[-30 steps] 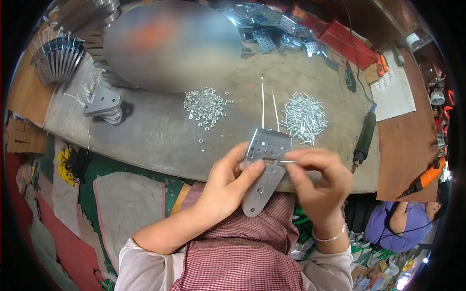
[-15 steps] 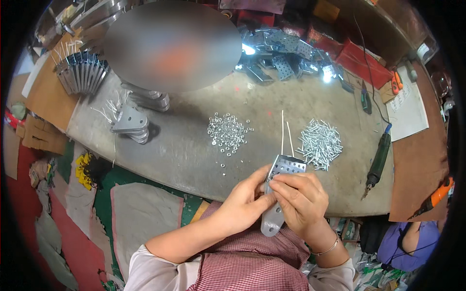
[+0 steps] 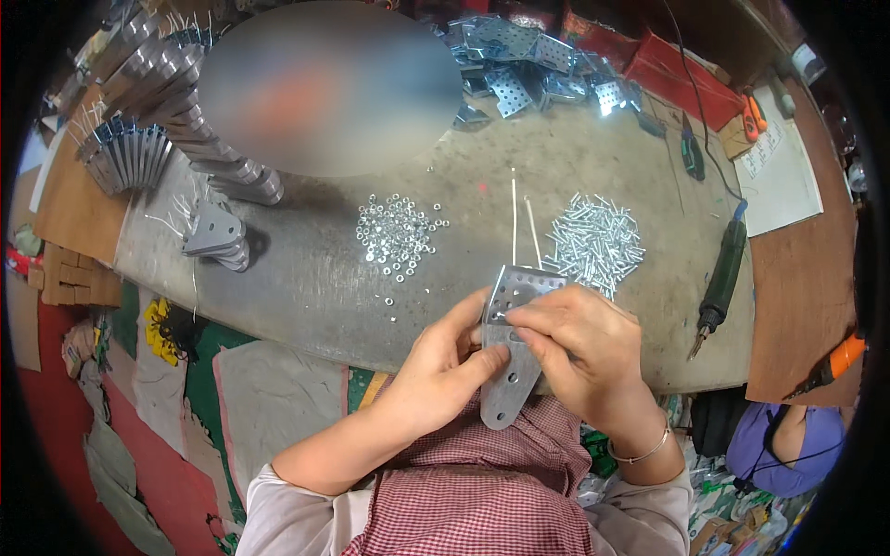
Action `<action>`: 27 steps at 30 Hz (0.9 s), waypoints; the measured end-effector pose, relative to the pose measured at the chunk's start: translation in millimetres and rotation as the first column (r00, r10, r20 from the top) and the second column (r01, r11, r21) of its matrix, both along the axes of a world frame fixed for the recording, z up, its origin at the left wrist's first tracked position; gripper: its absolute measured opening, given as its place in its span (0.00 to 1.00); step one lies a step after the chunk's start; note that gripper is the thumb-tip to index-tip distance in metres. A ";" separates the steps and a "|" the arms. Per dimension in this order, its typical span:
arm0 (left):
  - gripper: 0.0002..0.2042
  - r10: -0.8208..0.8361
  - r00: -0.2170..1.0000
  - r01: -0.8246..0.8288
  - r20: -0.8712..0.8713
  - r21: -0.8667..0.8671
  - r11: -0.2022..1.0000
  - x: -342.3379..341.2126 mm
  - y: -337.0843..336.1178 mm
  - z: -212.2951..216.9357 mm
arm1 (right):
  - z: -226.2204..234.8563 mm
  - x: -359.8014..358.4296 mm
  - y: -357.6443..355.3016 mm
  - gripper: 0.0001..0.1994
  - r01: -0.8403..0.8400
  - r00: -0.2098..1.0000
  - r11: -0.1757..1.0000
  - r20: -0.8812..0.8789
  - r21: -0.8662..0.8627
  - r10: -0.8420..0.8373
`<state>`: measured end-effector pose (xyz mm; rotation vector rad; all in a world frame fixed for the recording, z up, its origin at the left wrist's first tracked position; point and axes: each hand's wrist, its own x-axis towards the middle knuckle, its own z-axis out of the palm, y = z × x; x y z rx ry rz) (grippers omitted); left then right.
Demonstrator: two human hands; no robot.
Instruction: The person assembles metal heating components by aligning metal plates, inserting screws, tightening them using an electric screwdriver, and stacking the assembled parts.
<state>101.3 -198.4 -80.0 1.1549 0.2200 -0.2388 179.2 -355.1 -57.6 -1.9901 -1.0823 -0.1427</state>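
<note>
My left hand (image 3: 436, 371) grips a grey metal bracket (image 3: 502, 394) by its left edge, the thumb lying across its face. The bracket is long, with a rounded lower end and several holes. A shiny perforated plate (image 3: 527, 280) lies against its upper end, and two white wires (image 3: 514, 218) stick out beyond it. Closed in a pinch, my right hand (image 3: 593, 347) has its fingertips at the plate, on what looks like a small screw (image 3: 501, 316). A pile of silver screws (image 3: 595, 239) lies just beyond my right hand. Farther left is a heap of small nuts (image 3: 394, 232).
A dark green electric screwdriver (image 3: 723, 278) lies at the right, its cord running back. Stacked metal brackets (image 3: 215, 232) with wires stand at the left. Perforated plates (image 3: 510, 88) are heaped at the back beside a red box (image 3: 681, 83). A blurred patch covers the far middle.
The view has shifted, so the table things sit farther left and higher. My right fingertips have drawn together at the plate, where a small shiny end now shows. My left hand keeps its grip.
</note>
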 end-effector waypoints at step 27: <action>0.25 -0.140 0.785 -0.607 0.603 0.704 -0.369 212.5 130.1 -12.6 | -46.4 -44.1 -4.4 0.38 0.262 0.965 0.965 -0.016 -0.011 -0.262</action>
